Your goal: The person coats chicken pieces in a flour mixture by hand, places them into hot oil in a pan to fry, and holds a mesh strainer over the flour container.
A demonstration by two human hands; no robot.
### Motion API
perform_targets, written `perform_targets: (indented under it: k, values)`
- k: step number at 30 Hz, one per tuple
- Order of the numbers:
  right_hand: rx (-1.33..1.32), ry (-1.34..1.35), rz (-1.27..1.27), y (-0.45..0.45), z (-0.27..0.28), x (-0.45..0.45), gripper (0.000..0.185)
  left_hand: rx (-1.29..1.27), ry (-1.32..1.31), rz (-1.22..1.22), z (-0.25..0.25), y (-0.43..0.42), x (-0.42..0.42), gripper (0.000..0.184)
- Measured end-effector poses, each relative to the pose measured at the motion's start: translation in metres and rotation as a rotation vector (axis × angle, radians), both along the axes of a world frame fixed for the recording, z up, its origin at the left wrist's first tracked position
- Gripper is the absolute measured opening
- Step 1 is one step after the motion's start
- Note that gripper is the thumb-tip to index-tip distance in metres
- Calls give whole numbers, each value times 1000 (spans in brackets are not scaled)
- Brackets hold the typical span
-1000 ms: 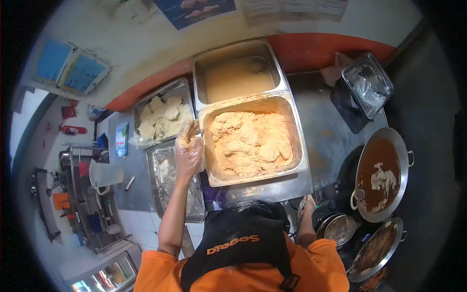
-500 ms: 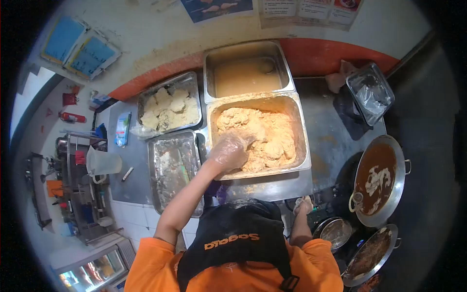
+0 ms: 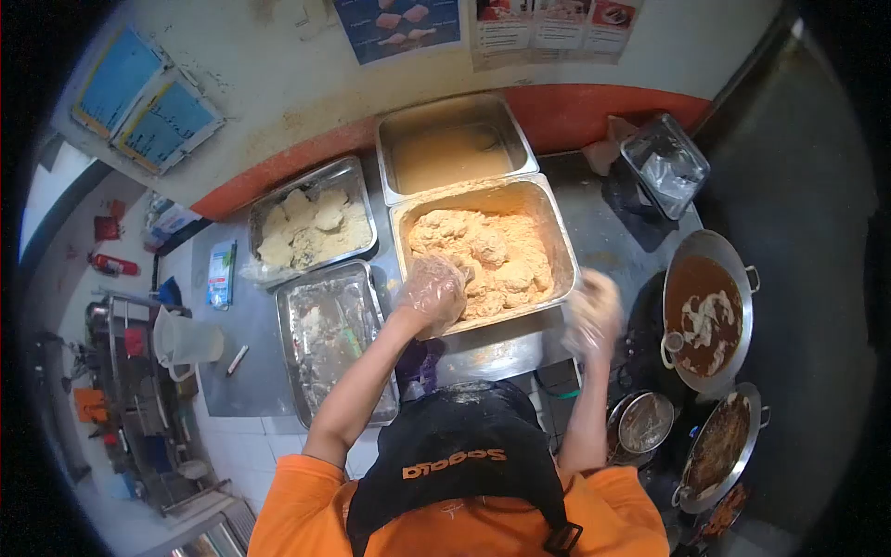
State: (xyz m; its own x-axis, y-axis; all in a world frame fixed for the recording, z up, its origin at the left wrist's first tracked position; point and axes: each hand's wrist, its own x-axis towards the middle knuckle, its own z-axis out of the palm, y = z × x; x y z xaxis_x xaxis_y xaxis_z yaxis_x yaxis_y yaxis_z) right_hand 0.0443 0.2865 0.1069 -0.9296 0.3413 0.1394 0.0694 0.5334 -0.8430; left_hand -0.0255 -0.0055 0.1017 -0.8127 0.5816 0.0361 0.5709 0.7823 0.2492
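Note:
My left hand (image 3: 434, 290), in a clear plastic glove, reaches over the near-left edge of a deep metal pan (image 3: 401, 243). Its fingers are curled at the orange-yellow floured pieces (image 3: 520, 265), and whether they grip one is hidden. Just outside the pan's right edge is my right hand (image 3: 592, 316), gloved too and smeared by motion. Behind this pan stands a second metal pan (image 3: 527, 153) holding cloudy tan liquid.
Left are a tray of pale floured pieces (image 3: 373, 218), a flour-dusted tray (image 3: 320, 325), a marker (image 3: 238, 360) and a jug (image 3: 190, 339). Right are a clear container (image 3: 668, 167), a pan of brown oil with foam (image 3: 710, 311), another oil pan (image 3: 722, 446) and a round strainer (image 3: 645, 422).
My left hand moved from the pan's left rim into the pan and then slightly back left. My right hand rose from low at the right to beside the pan.

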Motion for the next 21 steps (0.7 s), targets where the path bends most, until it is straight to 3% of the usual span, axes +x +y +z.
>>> perform_targets:
  k: [1,3,6,9,11,15,17,19,21]
  values:
    - [45,-187,226,-14,26,-23,50,85,71,-32,-9,-1,2,37]
    - [460,-248,727,-36,26,-62,50,34,29,-78,-16,8,-1,33]
    - [880,-278,861,-36,-66,-108,43,10,103,-102,-23,7,-2,26]
    - [780,-445,887,-34,-15,-119,45,-19,73,-55,-9,-13,3,25]
    - [265,-714,702,-22,-13,-130,67,47,41,16,-8,-28,14,26]
    - [494,-569,702,-50,-11,-111,100,489,22,175,-31,-43,18,31]
    - [922,-560,703,-79,-6,-109,103,631,17,255,-32,-47,20,34]
    - [930,-472,747,-90,-11,-108,102,622,44,332,-4,-55,29,34]
    - [1002,-477,804,-98,-12,-118,98,678,138,306,-8,-60,24,37]
